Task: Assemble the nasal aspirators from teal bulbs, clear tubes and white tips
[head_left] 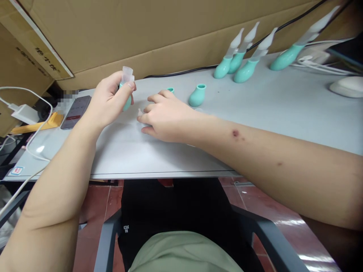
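Observation:
My left hand (112, 96) is closed around a nasal aspirator (126, 102), a teal squeeze bulb with a clear plastic tube standing upright out of its neck. My right hand (166, 115) reaches across the table, palm down, with fingers apart. A small whitish nozzle tip (140, 112) shows by its index finger; the rest of that piece is hidden, and I cannot tell whether they touch. One teal bulb (197, 95) with an open neck stands right of this hand. Behind the fingers, the rim of another bulb (170, 90) peeks out.
Several assembled aspirators (246, 71) with white nozzles lean at the back right. A cardboard panel (159, 34) rises behind the grey table (283, 109). Left are a phone (76, 112), a white charger (25, 114) and cables. A white mouse (347, 87) lies far right.

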### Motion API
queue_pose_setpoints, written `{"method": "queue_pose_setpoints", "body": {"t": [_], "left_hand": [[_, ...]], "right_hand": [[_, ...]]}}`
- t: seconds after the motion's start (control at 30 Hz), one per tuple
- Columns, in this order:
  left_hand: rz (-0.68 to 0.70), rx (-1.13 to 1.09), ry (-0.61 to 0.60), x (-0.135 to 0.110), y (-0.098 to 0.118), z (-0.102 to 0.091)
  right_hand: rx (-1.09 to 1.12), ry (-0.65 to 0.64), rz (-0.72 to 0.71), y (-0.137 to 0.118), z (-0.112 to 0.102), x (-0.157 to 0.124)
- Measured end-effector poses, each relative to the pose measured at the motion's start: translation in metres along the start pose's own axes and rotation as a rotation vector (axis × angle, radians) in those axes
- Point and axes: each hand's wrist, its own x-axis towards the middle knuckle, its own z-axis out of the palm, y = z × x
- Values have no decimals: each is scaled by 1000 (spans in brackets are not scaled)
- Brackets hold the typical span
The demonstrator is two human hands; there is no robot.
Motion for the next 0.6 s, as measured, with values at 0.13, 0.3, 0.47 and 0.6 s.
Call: {"method": "queue_pose_setpoints", "body": {"t": [0.13,0.3,0.47,0.6], "left_hand": [[4,-9,-18,-2,-1,2],[55,48,-51,-3,0,4],[95,80,4,-4,3,8],[91,90,-5,-5,3,9]], "right_hand": [[3,69,2,4,10,5],[154,30,49,3,7,6],[176,-80,55,3,-3,7],[271,-87,44,8,1,12]]}}
